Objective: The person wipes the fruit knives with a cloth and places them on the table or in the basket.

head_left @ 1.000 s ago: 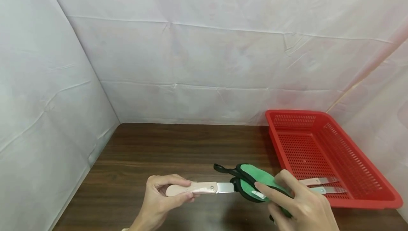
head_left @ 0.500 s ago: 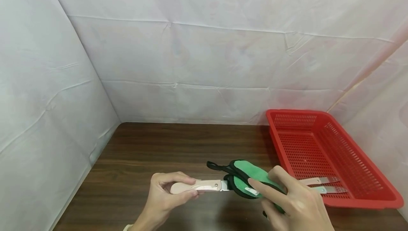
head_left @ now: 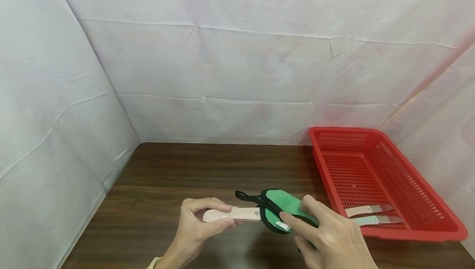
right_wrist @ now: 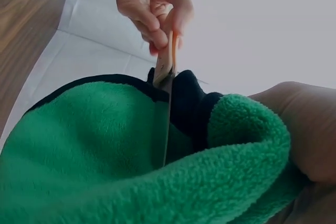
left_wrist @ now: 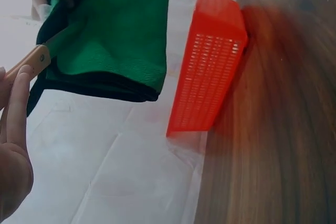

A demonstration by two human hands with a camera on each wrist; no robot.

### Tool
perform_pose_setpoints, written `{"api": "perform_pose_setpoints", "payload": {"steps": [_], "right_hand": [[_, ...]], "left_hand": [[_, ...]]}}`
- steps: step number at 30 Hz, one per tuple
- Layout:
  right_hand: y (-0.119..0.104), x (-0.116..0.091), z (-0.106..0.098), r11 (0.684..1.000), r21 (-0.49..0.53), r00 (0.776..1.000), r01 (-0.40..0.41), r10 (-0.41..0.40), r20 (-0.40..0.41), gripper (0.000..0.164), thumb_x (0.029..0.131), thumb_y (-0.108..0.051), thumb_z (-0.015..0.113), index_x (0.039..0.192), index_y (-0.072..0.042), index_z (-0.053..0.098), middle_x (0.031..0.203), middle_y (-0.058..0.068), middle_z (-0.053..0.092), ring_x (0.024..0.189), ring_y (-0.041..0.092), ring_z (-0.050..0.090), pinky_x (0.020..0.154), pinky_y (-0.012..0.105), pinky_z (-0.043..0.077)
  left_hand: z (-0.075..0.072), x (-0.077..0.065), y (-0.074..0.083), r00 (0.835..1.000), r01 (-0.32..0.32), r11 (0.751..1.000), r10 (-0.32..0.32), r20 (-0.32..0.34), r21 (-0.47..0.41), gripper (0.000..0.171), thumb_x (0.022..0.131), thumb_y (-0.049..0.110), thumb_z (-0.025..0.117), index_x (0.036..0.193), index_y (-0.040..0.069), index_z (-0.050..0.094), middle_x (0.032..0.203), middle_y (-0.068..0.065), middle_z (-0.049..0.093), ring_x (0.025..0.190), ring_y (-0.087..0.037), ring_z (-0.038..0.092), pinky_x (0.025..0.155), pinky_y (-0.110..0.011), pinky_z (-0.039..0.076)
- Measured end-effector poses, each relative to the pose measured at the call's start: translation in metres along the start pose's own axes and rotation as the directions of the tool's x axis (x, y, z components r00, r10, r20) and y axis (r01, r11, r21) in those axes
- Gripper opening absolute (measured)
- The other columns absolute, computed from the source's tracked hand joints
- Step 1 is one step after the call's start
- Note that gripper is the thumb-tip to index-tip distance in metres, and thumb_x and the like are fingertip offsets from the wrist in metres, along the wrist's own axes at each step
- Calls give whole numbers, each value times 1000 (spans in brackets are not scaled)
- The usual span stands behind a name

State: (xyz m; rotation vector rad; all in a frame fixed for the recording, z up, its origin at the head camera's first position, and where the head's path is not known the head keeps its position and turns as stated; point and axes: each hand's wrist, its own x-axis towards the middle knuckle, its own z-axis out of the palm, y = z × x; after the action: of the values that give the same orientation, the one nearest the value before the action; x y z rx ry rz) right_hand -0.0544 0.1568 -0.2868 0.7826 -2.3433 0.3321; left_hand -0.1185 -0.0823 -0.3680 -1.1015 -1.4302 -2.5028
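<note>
My left hand (head_left: 196, 230) grips the pale pink handle of a folding knife (head_left: 243, 214), thumb below and fingers above. The blade (right_wrist: 166, 124) lies between folds of a green cloth (head_left: 285, 203) with black edging, a black hanging loop and a white label. In the head view the cloth hides the blade entirely; the right wrist view shows it running down into the fold. My right hand (head_left: 328, 236) pinches the folded cloth around the blade from the right. Both hands hold knife and cloth above the table.
A red perforated basket (head_left: 324, 174) stands at the right of the dark wooden table (head_left: 178, 178). Inside it, near the front, lie a pink-handled knife (head_left: 359, 210) and a pale green-handled knife (head_left: 367, 220). White sheeting (head_left: 222, 62) hangs behind and at both sides.
The cloth and my right hand have moved left along the blade toward the handle, covering the metal that showed earlier. My left hand has shifted slightly right with the knife.
</note>
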Motion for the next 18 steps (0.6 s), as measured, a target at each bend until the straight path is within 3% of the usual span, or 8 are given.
{"api": "perform_pose_setpoints", "payload": {"steps": [13,18], "right_hand": [[11,-12,-2,997,-59,999,-50,51,11,49,88,-37,21,83,-28,70,79,-9,41,51,-3,29,38,6,21],[15,-14,-2,998,-59,998,-6,2,-68,46,88,-33,25,78,-25,69,78,-7,42,50,-6,26,39,4,15]], "left_hand": [[-15,-7,7,1000,-26,1000,26,7,5,31,65,-26,56,91,-10,63,85,-21,64,65,-33,63,53,-44,51],[-21,-9,7,999,-23,1000,23,23,5,31,66,-27,54,91,-11,62,85,-21,63,67,-35,63,54,-45,50]]}}
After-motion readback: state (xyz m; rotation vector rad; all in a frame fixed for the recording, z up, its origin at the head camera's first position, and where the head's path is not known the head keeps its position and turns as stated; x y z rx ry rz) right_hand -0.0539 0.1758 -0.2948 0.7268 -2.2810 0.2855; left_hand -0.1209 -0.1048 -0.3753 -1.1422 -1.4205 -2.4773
